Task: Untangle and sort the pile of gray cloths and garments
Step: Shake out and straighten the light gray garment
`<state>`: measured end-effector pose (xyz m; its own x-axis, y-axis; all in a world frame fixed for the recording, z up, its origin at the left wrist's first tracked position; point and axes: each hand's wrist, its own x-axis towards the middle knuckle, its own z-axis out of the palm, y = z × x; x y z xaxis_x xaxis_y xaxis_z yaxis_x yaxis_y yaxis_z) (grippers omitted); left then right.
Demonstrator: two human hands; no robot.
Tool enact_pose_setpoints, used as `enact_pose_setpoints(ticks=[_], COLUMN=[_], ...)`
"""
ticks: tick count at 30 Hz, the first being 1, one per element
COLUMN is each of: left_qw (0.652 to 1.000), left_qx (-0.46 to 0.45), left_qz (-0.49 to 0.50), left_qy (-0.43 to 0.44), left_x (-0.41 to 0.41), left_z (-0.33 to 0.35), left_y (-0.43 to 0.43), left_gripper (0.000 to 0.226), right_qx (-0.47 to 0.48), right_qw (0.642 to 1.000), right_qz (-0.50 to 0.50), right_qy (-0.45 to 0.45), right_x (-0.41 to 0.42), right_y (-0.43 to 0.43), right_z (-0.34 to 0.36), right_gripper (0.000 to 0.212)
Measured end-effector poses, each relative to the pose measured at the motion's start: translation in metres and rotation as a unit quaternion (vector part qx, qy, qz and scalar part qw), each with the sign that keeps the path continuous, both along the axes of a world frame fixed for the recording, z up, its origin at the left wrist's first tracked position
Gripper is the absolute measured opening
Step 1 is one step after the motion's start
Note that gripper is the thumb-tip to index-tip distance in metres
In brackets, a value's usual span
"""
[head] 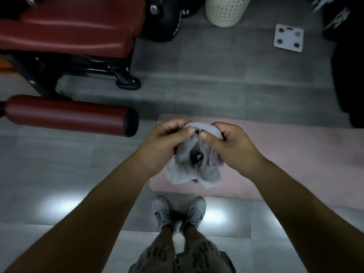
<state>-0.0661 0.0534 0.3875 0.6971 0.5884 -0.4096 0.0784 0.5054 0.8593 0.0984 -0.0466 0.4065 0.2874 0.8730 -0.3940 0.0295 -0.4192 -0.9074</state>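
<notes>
A bundle of gray cloth [183, 172] hangs between both hands, in front of me and above the pink mat [285, 158]. My left hand [165, 140] pinches its top edge from the left. My right hand [234, 144] grips the same edge from the right, thumbs close together. The cloth is bunched and twisted, with a dark fold or opening near its middle. Its lower part dangles free below my hands.
A red padded gym bench [65, 34] and its red roller pad [69, 115] stand at the left. A cream laundry basket [226, 10] and a white bathroom scale [288, 37] sit on the gray tiled floor beyond. My gray shoes [179, 211] stand at the mat's near edge.
</notes>
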Motion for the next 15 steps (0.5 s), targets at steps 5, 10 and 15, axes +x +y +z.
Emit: enact_pose_setpoints(ticks=[5,10,15], left_qw=[0.998,0.970,0.905], left_qx=[0.052,0.136,0.195], left_qz=[-0.014,-0.141,-0.237], left_qy=[0.033,0.145,0.294], left_x=[-0.018,-0.044,-0.078], left_z=[0.066,0.097,0.090], left_y=[-0.009,-0.006,0.004], left_gripper=[0.020,0.038,0.054], right_qx=[0.046,0.073,0.050], right_qw=[0.999,0.995,0.985], right_qz=[-0.017,-0.063,-0.159], right_qy=[0.008,-0.004,-0.046], right_x=[-0.021,-0.034,-0.043], right_y=[-0.006,-0.006,-0.005], right_z=[0.069,0.097,0.094], right_gripper=[0.026,0.033,0.028])
